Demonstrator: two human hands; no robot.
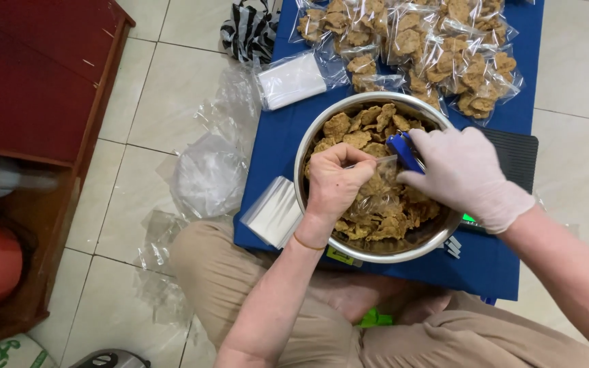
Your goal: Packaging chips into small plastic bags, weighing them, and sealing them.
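Your small clear bag (376, 194), partly filled with fried chips, sits over the steel bowl (322, 129), which is full of the same brown chips (359, 129). Your bare left hand (335, 180) pinches the bag's mouth closed. Your gloved right hand (465, 174) grips a blue stapler (402, 150) right at that mouth. The bowl rests on a blue worktop (281, 136). Beyond it lie sealed chip packets (438, 48), with stacks of empty bags (275, 212) just left of the bowl and loose plastic (209, 174) on the tiled floor (165, 95).
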